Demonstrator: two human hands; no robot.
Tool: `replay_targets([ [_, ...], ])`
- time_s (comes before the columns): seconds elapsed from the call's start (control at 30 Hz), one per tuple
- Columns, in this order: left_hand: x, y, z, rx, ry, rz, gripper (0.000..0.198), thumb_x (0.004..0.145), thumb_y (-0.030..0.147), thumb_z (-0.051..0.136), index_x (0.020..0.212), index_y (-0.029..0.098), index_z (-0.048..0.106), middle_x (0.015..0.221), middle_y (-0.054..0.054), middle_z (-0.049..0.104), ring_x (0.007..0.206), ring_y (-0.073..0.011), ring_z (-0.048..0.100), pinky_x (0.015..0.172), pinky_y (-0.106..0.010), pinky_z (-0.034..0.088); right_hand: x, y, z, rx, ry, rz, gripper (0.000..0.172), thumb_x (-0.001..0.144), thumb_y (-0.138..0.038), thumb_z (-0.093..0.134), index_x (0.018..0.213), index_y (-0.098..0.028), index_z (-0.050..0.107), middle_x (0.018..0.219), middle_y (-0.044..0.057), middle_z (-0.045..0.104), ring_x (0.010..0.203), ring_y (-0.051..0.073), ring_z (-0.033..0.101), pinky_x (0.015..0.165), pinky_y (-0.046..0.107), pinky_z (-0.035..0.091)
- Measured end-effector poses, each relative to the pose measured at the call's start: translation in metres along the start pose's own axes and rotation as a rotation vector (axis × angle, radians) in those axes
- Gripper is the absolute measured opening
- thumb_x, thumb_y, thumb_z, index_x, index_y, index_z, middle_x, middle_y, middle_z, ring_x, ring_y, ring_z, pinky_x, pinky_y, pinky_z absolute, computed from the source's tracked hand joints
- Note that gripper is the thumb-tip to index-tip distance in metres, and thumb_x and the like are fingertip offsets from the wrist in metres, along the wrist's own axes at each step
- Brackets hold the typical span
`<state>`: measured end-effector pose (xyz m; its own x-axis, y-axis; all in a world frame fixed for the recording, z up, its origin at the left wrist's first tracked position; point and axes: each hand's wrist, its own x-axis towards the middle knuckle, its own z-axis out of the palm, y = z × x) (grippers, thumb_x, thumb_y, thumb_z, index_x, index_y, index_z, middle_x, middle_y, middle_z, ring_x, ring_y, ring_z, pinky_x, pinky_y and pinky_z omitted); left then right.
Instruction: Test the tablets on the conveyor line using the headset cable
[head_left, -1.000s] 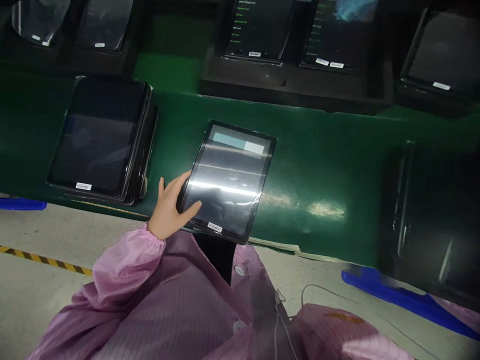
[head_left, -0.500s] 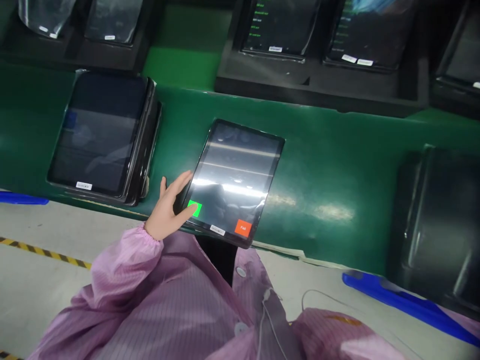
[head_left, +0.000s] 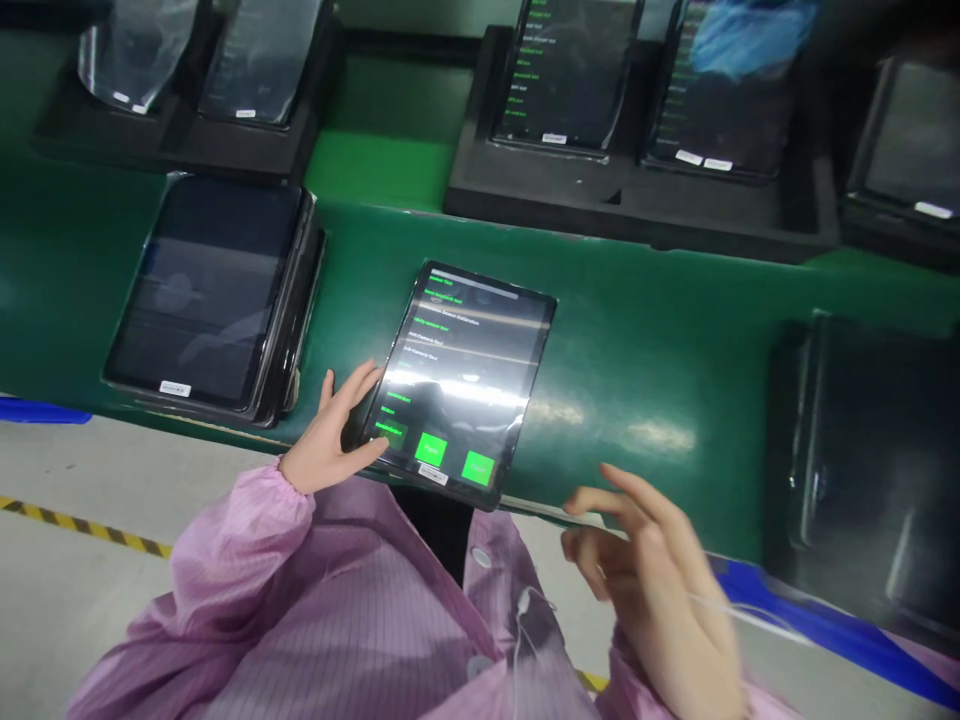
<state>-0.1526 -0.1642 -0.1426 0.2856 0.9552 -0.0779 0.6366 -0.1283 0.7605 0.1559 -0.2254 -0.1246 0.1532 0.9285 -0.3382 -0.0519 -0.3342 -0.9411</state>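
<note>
A tablet (head_left: 472, 370) lies tilted in angle on the green bench, its screen lit with lines of text and green buttons near the bottom. My left hand (head_left: 330, 435) is at its left edge, fingers spread, the thumb over the lower left corner of the screen. My right hand (head_left: 656, 580) hangs in the air right of the tablet, apart from it, with loosely curled fingers and nothing in them. Left of my left hand sits a stack of tablets (head_left: 206, 295), the top screen dark.
Black foam trays (head_left: 525, 185) along the back hold several tablets, some with text showing. A dark stack (head_left: 877, 470) stands at the right. The green bench (head_left: 637, 330) has its front edge just before me. Blue strips (head_left: 847, 640) show below it.
My right hand has come into view at the lower right. The tablet's screen has gone from mostly blank with a green and a red button to a text list with green buttons.
</note>
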Motion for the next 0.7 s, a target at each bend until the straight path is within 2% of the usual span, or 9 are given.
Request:
replay_targets([
  [0.07, 0.0, 0.0, 0.001, 0.016, 0.006, -0.009, 0.081, 0.092, 0.034, 0.056, 0.156, 0.028, 0.006, 0.158, -0.015, 0.036, 0.149, -0.0269, 0.027, 0.119, -0.058, -0.014, 0.01, 0.017, 0.009, -0.041, -0.025, 0.056, 0.05, 0.089, -0.062, 0.056, 0.124, -0.027, 0.059, 0.092, 0.004, 0.064, 0.045, 0.008, 0.038, 0.044, 0.028, 0.036],
  [0.13, 0.001, 0.001, 0.003, 0.072, 0.053, -0.039, 0.077, 0.093, 0.039, 0.055, 0.156, 0.026, 0.012, 0.159, -0.015, 0.032, 0.151, -0.0282, 0.02, 0.121, -0.059, -0.007, 0.013, 0.035, 0.016, -0.062, -0.053, 0.138, 0.058, 0.088, -0.066, 0.055, 0.128, -0.024, 0.057, 0.094, 0.005, 0.066, 0.044, 0.007, 0.034, 0.041, 0.025, 0.031],
  [0.27, 0.002, 0.004, 0.014, 0.18, 0.153, -0.112, 0.056, 0.099, 0.048, 0.04, 0.148, 0.022, 0.036, 0.165, -0.013, 0.017, 0.153, -0.0286, 0.001, 0.121, -0.061, 0.002, 0.007, 0.055, 0.026, 0.005, -0.038, 0.203, 0.068, 0.086, -0.068, 0.055, 0.136, -0.023, 0.052, 0.1, 0.007, 0.068, 0.041, 0.005, 0.031, 0.039, 0.024, 0.03],
  [0.37, -0.001, 0.009, 0.021, 0.129, 0.161, -0.126, 0.051, 0.101, 0.047, 0.034, 0.144, 0.02, 0.045, 0.163, -0.011, 0.021, 0.153, -0.0269, 0.009, 0.122, -0.059, 0.0, 0.006, 0.054, 0.031, 0.075, 0.017, 0.22, 0.078, 0.076, -0.073, 0.063, 0.133, -0.022, 0.055, 0.094, 0.005, 0.068, 0.039, 0.005, 0.033, 0.037, 0.024, 0.029],
  [0.43, -0.007, 0.014, 0.024, 0.062, 0.19, -0.14, 0.05, 0.1, 0.046, 0.036, 0.141, 0.021, 0.049, 0.159, -0.01, 0.034, 0.151, -0.0262, 0.021, 0.123, -0.058, 0.004, 0.006, 0.054, 0.032, 0.127, -0.021, 0.268, 0.072, 0.07, -0.076, 0.067, 0.113, -0.019, 0.066, 0.07, 0.0, 0.064, 0.036, 0.006, 0.031, 0.037, 0.024, 0.028],
  [0.5, -0.017, 0.02, 0.027, -0.073, 0.229, -0.18, 0.049, 0.099, 0.048, 0.04, 0.138, 0.023, 0.053, 0.153, -0.007, 0.045, 0.147, -0.0253, 0.033, 0.124, -0.054, 0.014, 0.002, 0.059, 0.03, 0.169, -0.138, 0.322, 0.061, 0.072, -0.079, 0.062, 0.07, -0.017, 0.066, 0.044, -0.004, 0.046, 0.035, 0.008, 0.032, 0.04, 0.025, 0.032],
  [0.57, -0.031, 0.028, 0.032, -0.309, 0.244, -0.261, 0.05, 0.097, 0.052, 0.042, 0.136, 0.024, 0.056, 0.15, -0.006, 0.05, 0.143, -0.0243, 0.04, 0.124, -0.047, 0.023, -0.004, 0.069, 0.027, 0.201, -0.255, 0.368, 0.068, 0.075, -0.081, 0.056, 0.046, -0.02, 0.05, 0.035, -0.002, 0.037, 0.038, 0.011, 0.039, 0.047, 0.028, 0.04],
  [0.63, -0.043, 0.036, 0.037, -0.606, 0.192, -0.361, 0.057, 0.095, 0.059, 0.045, 0.138, 0.022, 0.056, 0.147, -0.007, 0.053, 0.139, -0.026, 0.046, 0.12, -0.045, 0.033, -0.01, 0.08, 0.023, 0.255, -0.271, 0.382, 0.065, 0.074, -0.081, 0.057, 0.049, -0.021, 0.055, 0.044, 0.003, 0.052, 0.046, 0.015, 0.052, 0.051, 0.03, 0.046],
  [0.7, -0.051, 0.043, 0.042, -0.85, 0.12, -0.428, 0.067, 0.09, 0.064, 0.049, 0.14, 0.02, 0.054, 0.144, -0.01, 0.056, 0.132, -0.0294, 0.053, 0.113, -0.047, 0.042, -0.014, 0.087, 0.019, 0.32, -0.253, 0.328, 0.061, 0.076, -0.08, 0.057, 0.062, -0.021, 0.062, 0.054, 0.005, 0.061, 0.051, 0.018, 0.057, 0.05, 0.032, 0.047],
])
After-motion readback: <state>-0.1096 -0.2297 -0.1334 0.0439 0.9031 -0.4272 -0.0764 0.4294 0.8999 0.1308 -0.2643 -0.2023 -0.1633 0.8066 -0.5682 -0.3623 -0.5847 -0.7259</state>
